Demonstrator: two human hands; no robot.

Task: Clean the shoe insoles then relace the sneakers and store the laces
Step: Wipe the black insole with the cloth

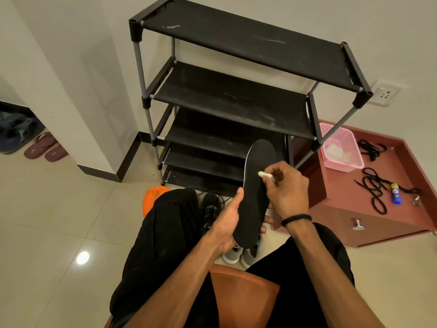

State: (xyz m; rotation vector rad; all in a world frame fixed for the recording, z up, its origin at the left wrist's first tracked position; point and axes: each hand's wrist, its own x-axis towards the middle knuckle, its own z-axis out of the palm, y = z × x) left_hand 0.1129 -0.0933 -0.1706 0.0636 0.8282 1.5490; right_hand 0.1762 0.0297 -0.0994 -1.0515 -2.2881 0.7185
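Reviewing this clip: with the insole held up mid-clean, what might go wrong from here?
The left hand grips the insole only near its heel, so pressure from the small brush pinched in the right hand may flex it. The loose black laces near the cabinet edge might slide off.

- Your left hand [227,223] holds the insole [256,192] upright before the shelf rack [236,100].
- Your right hand [287,190] touches the insole's right side.
- Right of the rack, a cabinet [378,221] carries a basket [340,147], laces [373,188] and a tube [395,194].
- Sneakers [210,211] stand on the floor between your knees.
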